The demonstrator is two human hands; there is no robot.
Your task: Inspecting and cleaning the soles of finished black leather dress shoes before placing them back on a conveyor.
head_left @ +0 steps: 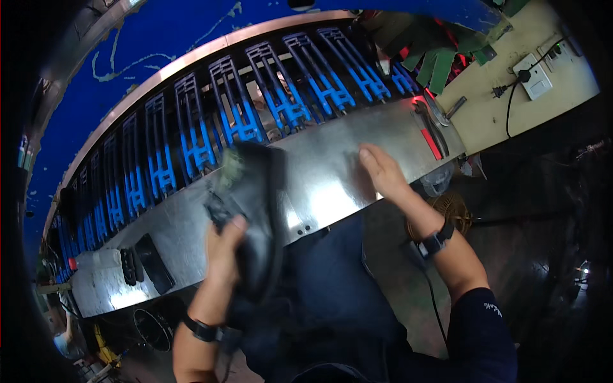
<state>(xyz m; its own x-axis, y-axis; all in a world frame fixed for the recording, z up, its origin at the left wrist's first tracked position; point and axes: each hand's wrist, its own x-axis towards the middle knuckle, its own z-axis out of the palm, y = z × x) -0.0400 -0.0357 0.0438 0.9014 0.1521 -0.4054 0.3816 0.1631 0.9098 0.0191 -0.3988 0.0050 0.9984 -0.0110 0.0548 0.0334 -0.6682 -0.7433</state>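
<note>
**Dark shoe piece held over the steel desk**

We see a long steel desk curving before us, with a row of blue racks behind it. Our left hand holds a dark shoe piece above the desk's near edge, fingers wrapped around its lower side. Our right hand lies flat on the steel, fingers pressed together. 2 small black pieces lie at the far left.
</note>
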